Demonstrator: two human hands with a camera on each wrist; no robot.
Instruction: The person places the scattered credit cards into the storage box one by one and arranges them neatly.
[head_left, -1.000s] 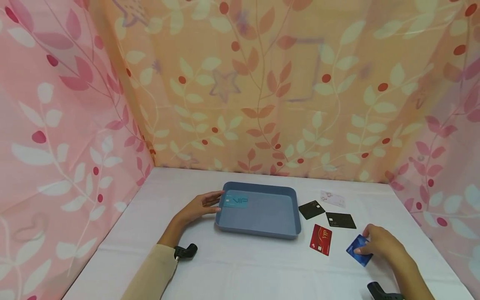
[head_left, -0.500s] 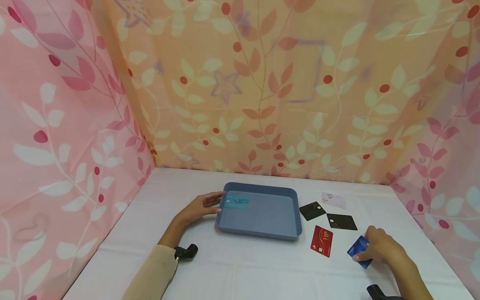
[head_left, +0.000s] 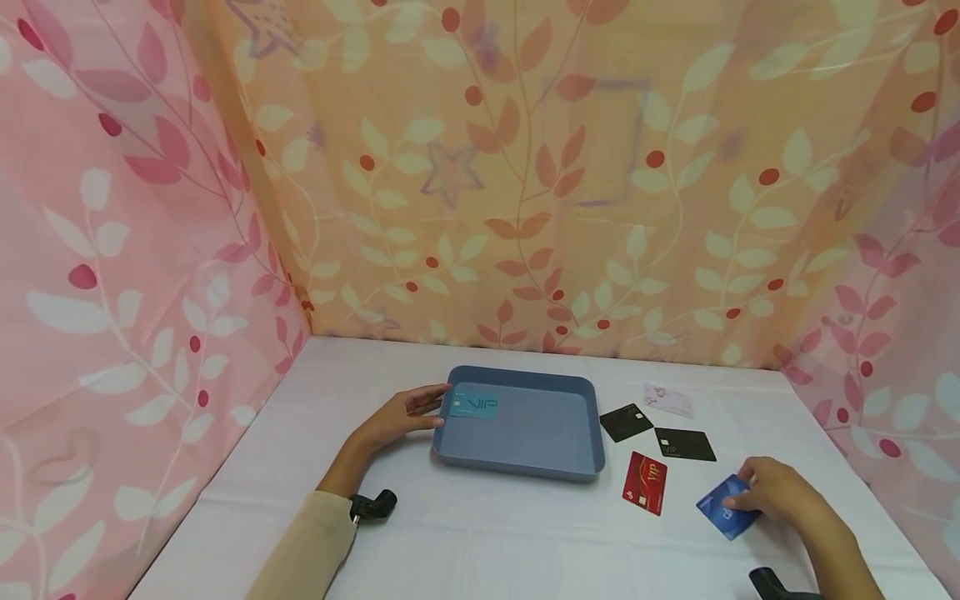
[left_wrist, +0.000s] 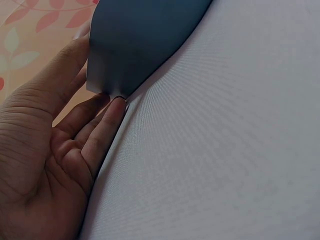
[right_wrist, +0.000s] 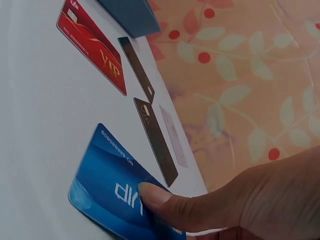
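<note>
My right hand [head_left: 783, 496] pinches a blue VIP card [head_left: 723, 505] on the right side of the table. In the right wrist view the thumb [right_wrist: 160, 197] lies over the card's printed face, and the fingers behind it are mostly hidden. My left hand [head_left: 397, 417] holds the left edge of a blue-grey tray [head_left: 517, 472]. From the left wrist view, its fingertips [left_wrist: 117, 102] meet the tray's lower edge while other fingers reach up along the wall. A light-blue VIP card [head_left: 474, 405] lies inside the tray at its left end.
Right of the tray lie a red VIP card [head_left: 645, 483], a black card [head_left: 626, 422], a second black card [head_left: 686, 444] and a pale patterned card [head_left: 668, 400]. White cloth [head_left: 487, 550] covers the table; a floral curtain [head_left: 540, 208] stands behind.
My right hand has shifted slightly right with the blue card, and more of the card's face shows past the thumb. The left hand and tray have stayed put.
</note>
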